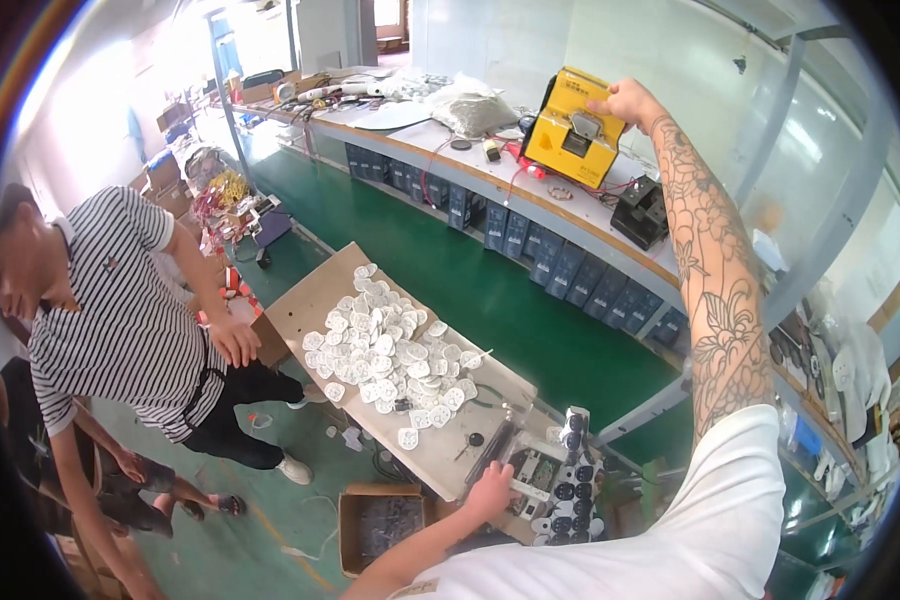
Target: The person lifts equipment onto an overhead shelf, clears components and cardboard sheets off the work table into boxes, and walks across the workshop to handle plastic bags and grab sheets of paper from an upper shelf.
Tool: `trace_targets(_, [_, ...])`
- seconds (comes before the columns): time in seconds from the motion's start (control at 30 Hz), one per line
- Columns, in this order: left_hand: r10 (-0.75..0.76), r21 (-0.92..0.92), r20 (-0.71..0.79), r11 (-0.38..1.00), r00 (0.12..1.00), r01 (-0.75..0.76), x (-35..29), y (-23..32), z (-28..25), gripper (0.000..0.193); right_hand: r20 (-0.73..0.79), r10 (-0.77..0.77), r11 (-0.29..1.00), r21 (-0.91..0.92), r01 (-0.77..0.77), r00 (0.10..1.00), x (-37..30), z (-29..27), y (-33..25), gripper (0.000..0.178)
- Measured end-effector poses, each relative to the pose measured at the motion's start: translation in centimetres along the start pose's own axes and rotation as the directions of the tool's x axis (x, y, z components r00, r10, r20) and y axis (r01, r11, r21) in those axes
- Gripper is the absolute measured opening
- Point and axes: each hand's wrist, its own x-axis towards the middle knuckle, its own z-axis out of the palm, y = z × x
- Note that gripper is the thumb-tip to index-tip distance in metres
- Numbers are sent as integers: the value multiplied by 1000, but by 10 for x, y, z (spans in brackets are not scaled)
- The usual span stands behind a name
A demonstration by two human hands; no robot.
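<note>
A: From the far left: a person in a striped shirt stands beside the work table, one arm hanging, the other bent with its hand at the waist.

B: And a second person, in dark shorts, mostly hidden behind. Moving right, an open cardboard box on the floor, greyish contents too blurred to name!

A: Above it, on the table, a big heap of white flat pieces, spilling loose at the edges.

B: Now the wearer's left hand, low at the near end of the table! Fingers close together, reaching over the edge of a tray-like fixture; whether they pinch anything, I cannot tell.

A: Right beside that, a cluster of black round pieces on white.

B: Up and across to the long bench: there's the yellow case, tilted, a metal clasp on its face!

A: And the right hand has its upper right edge, fingers clamped on, one laid over the front. Whether the bottom clears the bench, I can't say.

B: Just right of it, a black unit sits at the bench's edge, dark blue boxes lined up below.
</note>
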Motion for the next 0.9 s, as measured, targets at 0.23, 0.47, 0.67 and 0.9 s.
trace_targets(0.23, [11,-10,7,1000,1000,-11,2,-3,1,50,25,75,997,13,-75,997,14,1,13,52])
trace_targets(0.47, [6,-21,17,1000,1000,-6,6,1,-1,52,98,57,997,48,-62,994,35,-32,41,46])
trace_targets(0.67, [-13,-6,37,1000,999,13,4,1,-2,52,14,24,995,-99,-23,1000,28,-4,53,50])
trace_targets(0.9, [-9,-3,41,1000,999,9,1,0,2,54,-151,-212,905,-403,136,965,-2,1,50,47])
